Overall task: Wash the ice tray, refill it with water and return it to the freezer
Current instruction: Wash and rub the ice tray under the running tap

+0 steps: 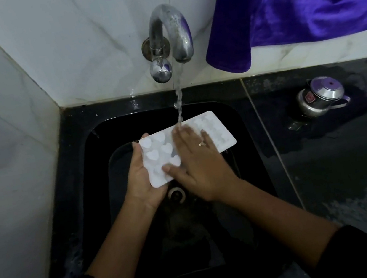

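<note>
Left hand [139, 179] grip clasps ice tray [215, 133] end; right hand [201, 160] flat, fingers straight, atop.

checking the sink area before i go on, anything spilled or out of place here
Mostly fine. A dark, wet-looking patch spreads over the counter around the steel pot, possibly a spill. The purple cloth hangs down close to the running tap. The ice tray looks intact.

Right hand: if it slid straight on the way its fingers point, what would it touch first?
The right hand lies flat on the heart-mould ice tray, its fingertips at the water stream. Sliding on, it would pass the tray's far edge and probably meet the black sink at its back wall; depth is unclear.
</note>
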Demonstrator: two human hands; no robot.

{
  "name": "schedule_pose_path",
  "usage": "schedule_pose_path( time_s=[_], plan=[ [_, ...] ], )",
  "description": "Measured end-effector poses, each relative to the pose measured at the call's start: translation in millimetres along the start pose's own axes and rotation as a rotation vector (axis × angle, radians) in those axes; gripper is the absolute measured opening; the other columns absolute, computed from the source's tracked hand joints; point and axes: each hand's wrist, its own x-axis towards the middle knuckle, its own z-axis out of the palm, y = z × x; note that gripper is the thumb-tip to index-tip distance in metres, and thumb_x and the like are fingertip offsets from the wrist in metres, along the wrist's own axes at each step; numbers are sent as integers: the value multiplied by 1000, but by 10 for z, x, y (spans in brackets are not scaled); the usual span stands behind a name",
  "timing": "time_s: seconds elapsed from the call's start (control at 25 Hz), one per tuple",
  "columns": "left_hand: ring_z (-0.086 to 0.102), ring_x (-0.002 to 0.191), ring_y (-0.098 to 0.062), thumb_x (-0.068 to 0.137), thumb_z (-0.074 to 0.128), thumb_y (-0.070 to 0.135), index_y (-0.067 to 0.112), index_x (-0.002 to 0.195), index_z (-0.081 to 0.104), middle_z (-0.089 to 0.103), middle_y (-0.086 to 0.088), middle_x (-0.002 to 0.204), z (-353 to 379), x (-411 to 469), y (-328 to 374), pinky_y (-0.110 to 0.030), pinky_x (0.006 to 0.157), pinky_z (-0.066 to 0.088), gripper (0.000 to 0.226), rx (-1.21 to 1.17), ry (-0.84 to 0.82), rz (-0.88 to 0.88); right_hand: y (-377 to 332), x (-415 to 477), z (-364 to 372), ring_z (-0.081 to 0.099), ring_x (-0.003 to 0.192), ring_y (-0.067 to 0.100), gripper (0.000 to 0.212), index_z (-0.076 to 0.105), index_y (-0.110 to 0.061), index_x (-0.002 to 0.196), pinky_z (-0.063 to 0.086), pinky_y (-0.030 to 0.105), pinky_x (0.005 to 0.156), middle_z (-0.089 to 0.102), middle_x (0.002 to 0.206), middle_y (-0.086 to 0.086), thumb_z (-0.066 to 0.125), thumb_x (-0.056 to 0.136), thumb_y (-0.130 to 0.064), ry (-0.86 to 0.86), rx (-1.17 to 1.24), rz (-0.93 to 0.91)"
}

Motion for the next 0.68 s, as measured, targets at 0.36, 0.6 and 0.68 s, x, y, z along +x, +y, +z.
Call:
schedule_pose_path(
  time_s=[0.36, 0.6, 0.68],
  plan=[
    [75, 104, -24, 109, 31, 53, 24, 99, 83, 76, -10, 118, 31, -168, 103, -44, 93, 61, 60, 22, 41, 106, -339, 175, 82, -13, 160, 20, 99, -2, -11, 166, -9, 48, 129, -8, 174, 8, 8, 93, -78, -82, 170, 39],
    [53, 140, -35, 110, 12, 59, 10, 142, 62, 56, -20, 150, -137, -281, 265, -52, 122, 34, 77, -9, -85, -38, 298, 702, -88, 11, 159, 31, 73, 16, -24, 166, 7, 56, 127, 16, 173, 12, 23, 106, -65, -15, 260, 357],
    [63, 129, -34, 111, 22, 56, 20, 128, 71, 63, -15, 143, -348, -297, 321, -54, 99, 56, 63, -76, -23, -1, 403, 703, -108, 37, 149, 33, 68, 25, -21, 163, 30, 50, 121, 42, 161, 16, 31, 107, -60, -41, 426, 384]
  ],
)
